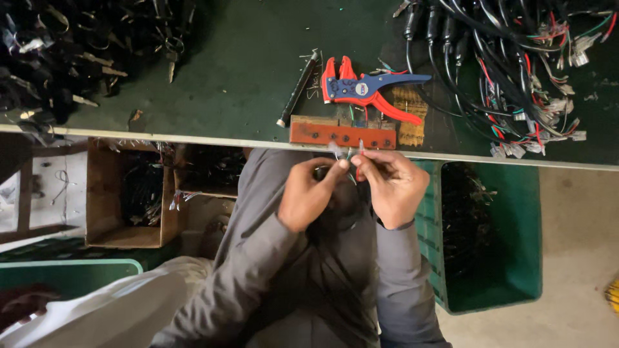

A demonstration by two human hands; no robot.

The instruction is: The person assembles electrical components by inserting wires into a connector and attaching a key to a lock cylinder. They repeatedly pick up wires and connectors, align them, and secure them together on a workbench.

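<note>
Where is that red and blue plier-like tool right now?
The red and blue wire stripper lies on the dark green workbench, upper middle of the head view, just beyond the red metal block and left of the wire harness bundle.

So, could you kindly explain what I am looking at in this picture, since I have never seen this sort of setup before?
There is no machine here: a person works with two bare hands, filmed by a camera worn on their head, looking down. The left hand and right hand pinch thin wires between the fingertips, just below the edge of a dark green workbench. On the bench lie a red and blue wire stripper, a red metal block with holes, a dark pen-like rod and a tangle of wiring harnesses. Below stand a green crate and a cardboard box.
</note>
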